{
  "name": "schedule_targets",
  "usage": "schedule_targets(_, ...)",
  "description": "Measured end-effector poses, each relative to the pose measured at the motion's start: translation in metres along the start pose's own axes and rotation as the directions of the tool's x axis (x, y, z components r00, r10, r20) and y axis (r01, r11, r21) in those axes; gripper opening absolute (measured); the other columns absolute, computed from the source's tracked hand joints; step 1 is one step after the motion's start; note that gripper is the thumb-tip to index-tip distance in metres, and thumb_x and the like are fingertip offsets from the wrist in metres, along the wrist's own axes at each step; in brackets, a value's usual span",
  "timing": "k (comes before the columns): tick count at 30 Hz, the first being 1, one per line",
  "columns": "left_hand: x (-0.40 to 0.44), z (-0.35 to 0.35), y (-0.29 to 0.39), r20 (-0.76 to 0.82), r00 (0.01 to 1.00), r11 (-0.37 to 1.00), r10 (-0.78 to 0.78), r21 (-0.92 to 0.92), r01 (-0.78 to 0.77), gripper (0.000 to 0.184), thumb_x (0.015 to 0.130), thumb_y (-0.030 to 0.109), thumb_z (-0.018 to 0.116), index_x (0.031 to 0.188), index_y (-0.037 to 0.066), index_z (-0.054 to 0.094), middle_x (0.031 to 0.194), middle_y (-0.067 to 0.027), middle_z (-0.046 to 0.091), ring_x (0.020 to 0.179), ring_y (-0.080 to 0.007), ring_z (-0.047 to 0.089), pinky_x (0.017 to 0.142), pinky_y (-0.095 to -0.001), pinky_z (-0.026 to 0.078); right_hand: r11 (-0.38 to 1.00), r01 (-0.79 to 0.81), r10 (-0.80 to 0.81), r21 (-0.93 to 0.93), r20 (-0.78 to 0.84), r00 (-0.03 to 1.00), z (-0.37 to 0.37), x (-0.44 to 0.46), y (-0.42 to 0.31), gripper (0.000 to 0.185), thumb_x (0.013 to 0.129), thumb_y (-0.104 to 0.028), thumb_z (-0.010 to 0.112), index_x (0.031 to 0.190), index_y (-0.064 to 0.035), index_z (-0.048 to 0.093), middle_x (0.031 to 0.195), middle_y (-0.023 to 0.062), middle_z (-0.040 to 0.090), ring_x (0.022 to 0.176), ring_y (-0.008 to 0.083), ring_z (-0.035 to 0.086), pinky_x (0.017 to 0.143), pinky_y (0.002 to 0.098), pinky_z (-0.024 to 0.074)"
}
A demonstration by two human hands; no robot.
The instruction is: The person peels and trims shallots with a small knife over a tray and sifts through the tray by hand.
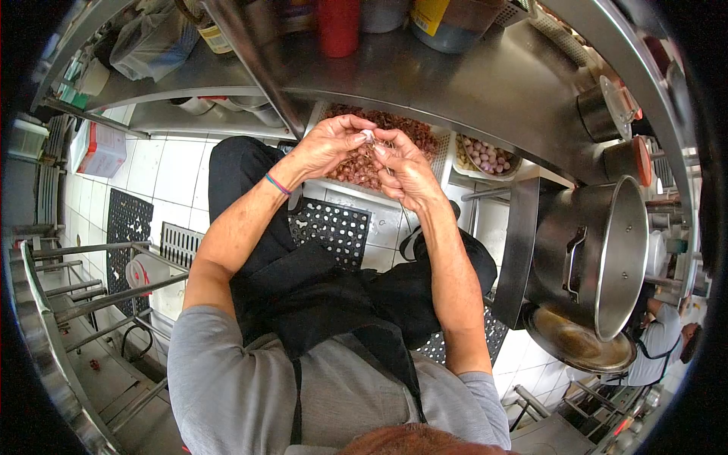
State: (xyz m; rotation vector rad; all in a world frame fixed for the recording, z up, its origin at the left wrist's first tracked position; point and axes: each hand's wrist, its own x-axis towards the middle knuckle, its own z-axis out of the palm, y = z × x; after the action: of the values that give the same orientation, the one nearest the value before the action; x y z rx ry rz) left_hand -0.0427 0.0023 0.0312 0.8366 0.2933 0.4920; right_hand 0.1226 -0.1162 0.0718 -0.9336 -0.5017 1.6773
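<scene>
Between the fingertips of my left hand (pixel 334 144) is a small pale-purple peeled shallot (pixel 368 136). My right hand (pixel 406 168) is closed in a pinch right beside it, fingertips close to the shallot. Something thin seems to be in the right fingers, too small to make out. Both hands are above a white plastic crate (pixel 345 189) of reddish-brown unpeeled shallots (pixel 364 168) and loose skins. To the right of the crate, a bowl of peeled shallots (pixel 489 158) rests in a light container (pixel 462 168).
A steel shelf (pixel 455 83) runs just beyond the crate, with a red container (pixel 338 30) on it. At the right stand a large steel pot (pixel 584 258) and a round lid (pixel 576 341). Metal racks (pixel 98 303) are at the left. Another person (pixel 656 341) is far right.
</scene>
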Motion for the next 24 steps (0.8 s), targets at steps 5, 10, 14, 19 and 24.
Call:
schedule_targets(5,-0.0022,0.0004,0.0054,0.085,0.996,0.999,-0.018,0.050,0.013,0.026,0.092,0.006,0.061,0.117,0.000,0.059,0.110,-0.0083,0.064,0.099,-0.0136,0.060,0.089,-0.0271,0.050,0.999,-0.021,0.021,0.045,-0.013,1.000,-0.0061,0.0016,-0.0015,0.016,0.097,-0.013,0.053,0.113,-0.0110,0.056,0.077,0.0013,0.051,0.042,0.0022,0.030,0.032,0.0185,0.0189)
schedule_targets(10,-0.0017,0.0045,0.0066,0.046,0.999,0.999,0.002,0.052,-0.004,0.033,0.092,0.012,0.062,0.122,0.001,0.055,0.109,-0.0063,0.062,0.094,-0.0137,0.058,0.084,-0.0262,0.049,0.998,-0.020,0.022,0.067,-0.033,0.999,-0.0073,0.0042,-0.0018,0.016,0.098,-0.013,0.052,0.113,-0.0100,0.056,0.076,0.0015,0.051,0.042,0.0030,0.031,0.032,0.0187,0.0196)
schedule_targets(14,0.0024,-0.0004,0.0028,0.035,0.999,0.999,-0.025,0.030,0.024,0.035,0.093,0.016,0.061,0.124,0.000,0.053,0.110,-0.0064,0.062,0.098,-0.0143,0.058,0.085,-0.0268,0.048,0.996,0.008,-0.001,0.092,-0.074,0.997,-0.0033,0.0031,-0.0031,0.017,0.097,-0.011,0.052,0.114,-0.0076,0.054,0.075,0.0014,0.051,0.041,0.0036,0.032,0.031,0.0193,0.0209)
schedule_targets(19,0.0022,0.0014,-0.0007,-0.009,1.000,0.999,0.003,0.054,-0.002,0.032,0.094,0.015,0.060,0.121,-0.001,0.054,0.107,-0.0068,0.062,0.094,-0.0148,0.059,0.083,-0.0281,0.049,0.998,0.022,-0.017,0.059,-0.075,0.997,-0.0041,0.0050,-0.0020,0.017,0.097,-0.011,0.052,0.114,-0.0065,0.055,0.074,0.0013,0.052,0.041,0.0037,0.032,0.032,0.0190,0.0218)
schedule_targets(24,0.0007,-0.0002,0.0016,-0.028,1.000,1.000,0.009,-0.018,-0.010,0.031,0.093,0.013,0.060,0.120,-0.001,0.055,0.105,-0.0074,0.061,0.094,-0.0159,0.059,0.083,-0.0291,0.050,0.994,0.085,-0.074,0.068,-0.153,0.986,-0.0095,0.0071,-0.0026,0.020,0.097,-0.011,0.052,0.116,-0.0058,0.055,0.074,0.0016,0.052,0.040,0.0032,0.031,0.031,0.0194,0.0218)
